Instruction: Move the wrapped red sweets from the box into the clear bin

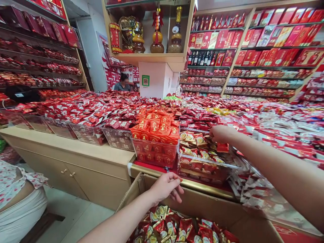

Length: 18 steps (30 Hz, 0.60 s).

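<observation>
My left hand (167, 187) hovers over the near edge of an open cardboard box (217, 207). Its fingers are loosely bent and apart, with nothing visible in them. Inside the box lie many red-and-gold wrapped candy packets (186, 229). Similar packets (199, 140) fill a clear plastic bin (202, 167) on the counter. At the back right of that bin is my right hand (222, 133), fingers closed; what they hold, if anything, is hidden. A plain red packet (222, 147) shows just below this hand; I cannot tell whether it is held.
Left of the bin stands another clear bin (155, 153) heaped with orange-red packets. More filled bins (87, 134) line the counter. White-and-red packets crowd the right side. A person in white trousers (27, 209) is at the lower left; another person (123, 84) is behind the counter.
</observation>
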Motion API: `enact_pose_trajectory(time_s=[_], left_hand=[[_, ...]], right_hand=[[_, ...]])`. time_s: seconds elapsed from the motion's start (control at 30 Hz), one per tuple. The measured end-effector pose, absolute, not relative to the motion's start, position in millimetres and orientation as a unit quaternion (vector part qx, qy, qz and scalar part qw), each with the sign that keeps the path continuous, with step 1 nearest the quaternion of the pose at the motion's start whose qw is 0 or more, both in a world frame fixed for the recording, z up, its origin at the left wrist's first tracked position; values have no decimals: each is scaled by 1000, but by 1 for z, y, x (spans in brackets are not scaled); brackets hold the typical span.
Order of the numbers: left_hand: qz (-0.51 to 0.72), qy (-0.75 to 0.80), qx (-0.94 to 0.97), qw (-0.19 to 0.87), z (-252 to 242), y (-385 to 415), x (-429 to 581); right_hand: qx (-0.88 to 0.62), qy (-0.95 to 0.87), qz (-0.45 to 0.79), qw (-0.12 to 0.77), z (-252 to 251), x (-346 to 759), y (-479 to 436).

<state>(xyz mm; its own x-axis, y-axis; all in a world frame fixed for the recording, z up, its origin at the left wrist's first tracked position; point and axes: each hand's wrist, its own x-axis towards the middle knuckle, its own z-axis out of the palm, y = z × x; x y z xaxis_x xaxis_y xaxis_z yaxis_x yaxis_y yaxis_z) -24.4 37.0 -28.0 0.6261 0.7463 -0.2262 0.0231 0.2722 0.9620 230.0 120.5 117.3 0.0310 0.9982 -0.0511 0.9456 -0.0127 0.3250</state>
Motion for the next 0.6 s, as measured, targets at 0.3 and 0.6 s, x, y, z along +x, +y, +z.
enact_pose_trajectory(time_s=[0.3, 0.6], left_hand=[[253, 343, 550, 718, -28, 37, -26], [258, 341, 551, 717, -31, 38, -25]], right_hand=[[673, 717, 87, 156, 115, 222, 116], [705, 695, 92, 111, 93, 214, 122]])
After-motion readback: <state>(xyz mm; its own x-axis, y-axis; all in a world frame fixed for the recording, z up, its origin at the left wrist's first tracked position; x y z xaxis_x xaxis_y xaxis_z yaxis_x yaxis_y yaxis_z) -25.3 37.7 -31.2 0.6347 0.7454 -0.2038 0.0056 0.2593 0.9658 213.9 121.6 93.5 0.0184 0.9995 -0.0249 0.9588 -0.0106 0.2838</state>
